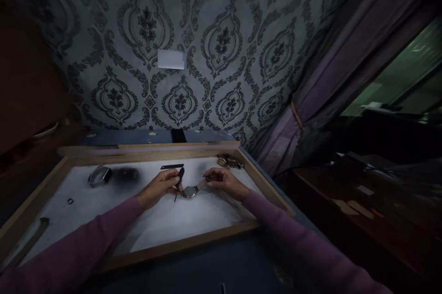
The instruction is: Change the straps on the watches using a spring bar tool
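A wristwatch point(189, 191) with a round metal case and a dark strap lies between my two hands over the white floor of a wood-framed tray point(193, 238). My left hand point(159, 187) pinches the dark strap end at the watch's left. My right hand point(223, 180) holds a thin pale tool whose tip touches the watch's right side. Both sleeves are mauve.
In the tray lie a metal watch band point(99, 175), a dark flat strip point(171, 166), a small black ring point(70, 201) and a brownish watch heap point(228, 161) at the far right corner. A patterned wall rises behind; a curtain and a dark wooden desk point(345, 202) stand to the right.
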Motion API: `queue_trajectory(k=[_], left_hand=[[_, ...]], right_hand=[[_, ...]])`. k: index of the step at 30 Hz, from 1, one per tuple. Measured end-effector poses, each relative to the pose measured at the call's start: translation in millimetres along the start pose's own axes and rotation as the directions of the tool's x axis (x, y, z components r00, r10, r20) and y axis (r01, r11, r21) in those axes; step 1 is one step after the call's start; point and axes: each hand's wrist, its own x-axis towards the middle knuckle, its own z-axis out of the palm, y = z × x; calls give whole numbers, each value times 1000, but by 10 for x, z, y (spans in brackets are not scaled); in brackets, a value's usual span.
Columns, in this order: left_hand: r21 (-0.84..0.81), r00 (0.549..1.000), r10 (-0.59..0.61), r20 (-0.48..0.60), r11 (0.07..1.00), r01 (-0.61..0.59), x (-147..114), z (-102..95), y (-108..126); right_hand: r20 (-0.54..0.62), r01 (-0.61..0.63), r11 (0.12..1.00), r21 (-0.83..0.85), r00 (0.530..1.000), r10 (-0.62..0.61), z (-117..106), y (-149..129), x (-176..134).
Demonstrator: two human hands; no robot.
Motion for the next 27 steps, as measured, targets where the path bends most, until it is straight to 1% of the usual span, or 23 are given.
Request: queue_trajectory(k=[4, 9, 14, 17, 20, 23, 27], left_hand=[[25, 1000, 0, -2, 1000, 0, 4, 39, -7], [86, 999, -6, -41, 996, 10, 58, 82, 8], [122, 998, -35, -53, 992, 41, 90, 108, 17], [102, 997, -57, -52, 993, 62, 90, 104, 5], [66, 995, -78, -64, 994, 82, 93, 91, -17], [26, 992, -101, -81, 994, 104, 99, 76, -35], [-24, 987, -133, -89, 991, 132, 99, 68, -44]], right_hand=[[61, -3, 998, 64, 998, -1, 50, -31, 37], [129, 29, 990, 138, 991, -47, 132, -84, 137], [224, -29, 969, 246, 974, -28, 187, -104, 159], [239, -65, 916, 396, 970, -35, 199, -77, 166], [242, -93, 874, 477, 970, -29, 203, -60, 174], [236, -116, 858, 501, 972, -7, 213, -68, 170], [249, -146, 865, 480, 968, 25, 245, -78, 159]])
